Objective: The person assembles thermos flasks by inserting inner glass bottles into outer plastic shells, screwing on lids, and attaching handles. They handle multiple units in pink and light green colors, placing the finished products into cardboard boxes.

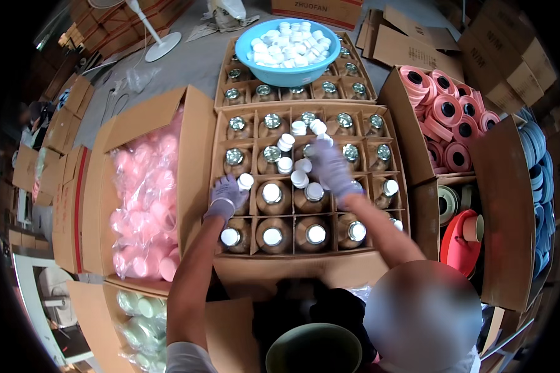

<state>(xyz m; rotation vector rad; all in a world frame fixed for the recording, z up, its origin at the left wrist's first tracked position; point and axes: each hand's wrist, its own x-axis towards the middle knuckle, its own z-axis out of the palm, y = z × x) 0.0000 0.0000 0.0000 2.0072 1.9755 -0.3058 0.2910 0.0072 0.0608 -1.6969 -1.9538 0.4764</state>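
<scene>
A carton (389, 121) divided by cardboard strips holds several clear bottles (274, 239) with silvery necks. White caps (272, 193) sit on the bottles of the two nearer rows. My left hand (228, 198), in a pale purple glove, is closed at the left side, its fingers against a white cap (245, 181) over a bottle. My gloved right hand (334, 171), smeared by motion, reaches over the carton's middle right. Its fingertips are by a white cap (324, 140), and I cannot make out their grip. Loose white caps (285, 165) lie in a cluster just left of it.
Behind, a blue basin (292, 76) heaped with white caps rests on another bottle carton (224, 93). Left stands a box of bagged pink parts (144, 205); right, boxes hold pink ring-shaped parts (447, 110) and blue parts (535, 168). A blurred round shape (423, 317) is at lower right.
</scene>
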